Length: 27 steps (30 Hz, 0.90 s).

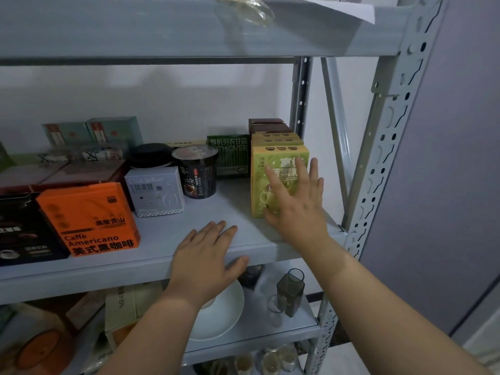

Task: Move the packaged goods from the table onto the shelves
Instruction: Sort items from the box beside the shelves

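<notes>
A yellow-green drink box stands upright at the right end of the grey middle shelf. My right hand is spread flat against its front face, fingers straight. Left of it, my left hand lies flat, palm down, on the shelf's front edge and holds nothing. More packages stand on the same shelf: an orange Caffe Americano box, a black coffee box, a grey tea box, a dark instant cup and a green kale box.
Similar yellow and brown boxes are stacked behind the drink box by the steel upright. The lower shelf carries a white plate, a dark canister and glasses. The upper shelf runs overhead. Bare shelf lies between my hands.
</notes>
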Motion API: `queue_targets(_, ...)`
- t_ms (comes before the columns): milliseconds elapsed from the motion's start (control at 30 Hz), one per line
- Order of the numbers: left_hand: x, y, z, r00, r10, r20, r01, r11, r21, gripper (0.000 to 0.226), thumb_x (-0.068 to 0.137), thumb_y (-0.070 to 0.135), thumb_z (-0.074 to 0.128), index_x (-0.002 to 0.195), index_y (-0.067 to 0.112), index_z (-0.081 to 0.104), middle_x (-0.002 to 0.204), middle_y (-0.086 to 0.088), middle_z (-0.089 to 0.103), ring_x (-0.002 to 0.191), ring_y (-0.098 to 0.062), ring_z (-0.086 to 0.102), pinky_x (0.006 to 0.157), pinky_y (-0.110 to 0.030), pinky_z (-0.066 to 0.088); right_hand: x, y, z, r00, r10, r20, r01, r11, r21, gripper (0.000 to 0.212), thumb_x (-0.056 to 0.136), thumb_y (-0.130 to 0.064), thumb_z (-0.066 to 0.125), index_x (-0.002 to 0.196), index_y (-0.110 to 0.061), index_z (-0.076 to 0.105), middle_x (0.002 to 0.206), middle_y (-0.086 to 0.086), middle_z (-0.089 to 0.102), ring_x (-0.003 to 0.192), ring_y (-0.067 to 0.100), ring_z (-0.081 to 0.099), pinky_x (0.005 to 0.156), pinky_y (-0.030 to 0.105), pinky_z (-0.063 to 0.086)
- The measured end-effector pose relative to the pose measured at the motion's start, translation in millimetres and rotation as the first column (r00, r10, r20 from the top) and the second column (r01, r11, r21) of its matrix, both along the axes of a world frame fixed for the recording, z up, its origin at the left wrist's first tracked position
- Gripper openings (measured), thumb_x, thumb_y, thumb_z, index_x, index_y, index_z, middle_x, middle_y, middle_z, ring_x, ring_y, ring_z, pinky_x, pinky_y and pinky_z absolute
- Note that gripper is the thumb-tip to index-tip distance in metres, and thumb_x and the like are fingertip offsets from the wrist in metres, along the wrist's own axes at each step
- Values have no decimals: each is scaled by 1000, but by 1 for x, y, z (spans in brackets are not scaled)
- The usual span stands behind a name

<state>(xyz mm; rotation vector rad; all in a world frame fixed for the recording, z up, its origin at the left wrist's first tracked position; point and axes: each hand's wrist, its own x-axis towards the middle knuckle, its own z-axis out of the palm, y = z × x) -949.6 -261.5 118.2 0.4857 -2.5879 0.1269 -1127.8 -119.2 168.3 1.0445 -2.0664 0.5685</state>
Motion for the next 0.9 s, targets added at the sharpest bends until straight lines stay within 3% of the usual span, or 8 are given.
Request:
queue_targets(167,0,1,0,1000,-2,-7,2,1000,12,69,85,67,41,137,25,62,142,-2,60,130,-24,58,106,-48,45,7,-24,20,999,-47,-5,47,998,47,115,69,-58,81,160,-35,16,165,21,0,149,54,-7,105,82,20)
queue_targets(333,0,0,0,1000,-8,-18,8,1000,17,68,85,66,43,136,25,63,142,-2,61,130,-24,58,106,-48,45,5,-36,36,997,-77,-5,77,995,65,124,66,-72,76,161,-34,6,167,17,4,148,55,-8,105,83,17)
queue_targets(700,2,2,5,1000,-11,12,10,999,38,67,84,65,44,135,26,63,140,-1,62,128,-24,60,104,-48,46,-9,-30,38,993,-99,59,93,991,100,117,65,-61,82,158,-28,21,156,16,29,150,48,6,107,79,23)
queue_targets(900,3,3,7,999,-16,36,15,999,40,68,83,66,45,134,25,65,138,-2,63,125,-24,62,102,-48,48,-10,-28,35,996,-87,36,82,990,116,120,63,-61,84,159,-28,20,159,16,26,151,47,6,107,79,24)
